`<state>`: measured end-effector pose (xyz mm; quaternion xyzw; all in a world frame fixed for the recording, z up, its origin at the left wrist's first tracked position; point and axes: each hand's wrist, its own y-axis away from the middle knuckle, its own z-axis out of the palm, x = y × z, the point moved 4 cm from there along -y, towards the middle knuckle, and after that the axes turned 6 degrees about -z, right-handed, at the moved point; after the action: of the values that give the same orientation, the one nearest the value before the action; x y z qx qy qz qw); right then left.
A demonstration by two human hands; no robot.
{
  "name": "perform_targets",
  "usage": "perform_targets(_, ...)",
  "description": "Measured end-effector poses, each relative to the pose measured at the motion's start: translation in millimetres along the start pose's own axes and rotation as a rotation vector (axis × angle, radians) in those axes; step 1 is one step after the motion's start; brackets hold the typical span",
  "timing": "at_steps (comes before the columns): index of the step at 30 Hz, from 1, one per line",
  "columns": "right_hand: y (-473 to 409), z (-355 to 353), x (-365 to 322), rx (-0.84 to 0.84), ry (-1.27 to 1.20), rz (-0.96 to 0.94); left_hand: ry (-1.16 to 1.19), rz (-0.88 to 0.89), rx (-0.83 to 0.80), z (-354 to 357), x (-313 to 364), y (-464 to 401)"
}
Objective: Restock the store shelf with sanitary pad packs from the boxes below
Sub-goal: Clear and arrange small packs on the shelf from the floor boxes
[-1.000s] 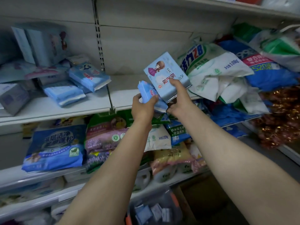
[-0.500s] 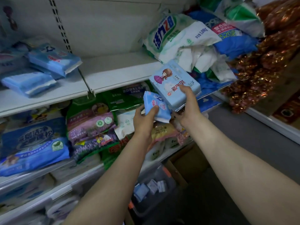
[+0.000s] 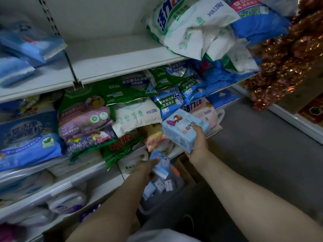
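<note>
both hands dropped from shelf (image 3: 122,55) height toward the box (image 3: 174,187) below it; left hand (image 3: 146,169) grips small pack (image 3: 160,163), right hand (image 3: 197,144) grips large pack (image 3: 183,128); neither shelved yet.

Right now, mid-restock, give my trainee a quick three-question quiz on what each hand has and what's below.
1. True or false: both hands hold a pack.
2. Which hand holds the larger pack printed with a cartoon girl? A) left B) right
3. What sits on the floor below the left hand?

Key:
1. True. The left hand grips a small blue pack; the right hand grips the cartoon girl pack.
2. B.
3. A grey bin holding small packs.
</note>
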<state>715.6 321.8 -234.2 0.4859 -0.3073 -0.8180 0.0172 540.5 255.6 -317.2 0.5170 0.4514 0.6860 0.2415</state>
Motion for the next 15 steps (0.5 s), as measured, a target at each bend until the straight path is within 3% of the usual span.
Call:
perform_targets(5,-27.3,-19.8,22.7,0.045,0.053,0.106,0.023,-0.046,0.069,-3.5,-18.1,-17.3)
perform_targets(9,-36.5,-23.8,27.9,-0.012,0.121,0.157,-0.012,-0.030,0.188,-8.5,-37.6,-118.3)
perform_targets(11,-38.8,-24.5,27.1,-0.041,0.143,0.180,-0.013,-0.010,0.184,6.8,-16.5,-80.7)
perform_targets(15,-53.1,-32.7,25.3,-0.081,0.190,0.216,0.124,0.039,0.017,49.4,24.4,-13.3)
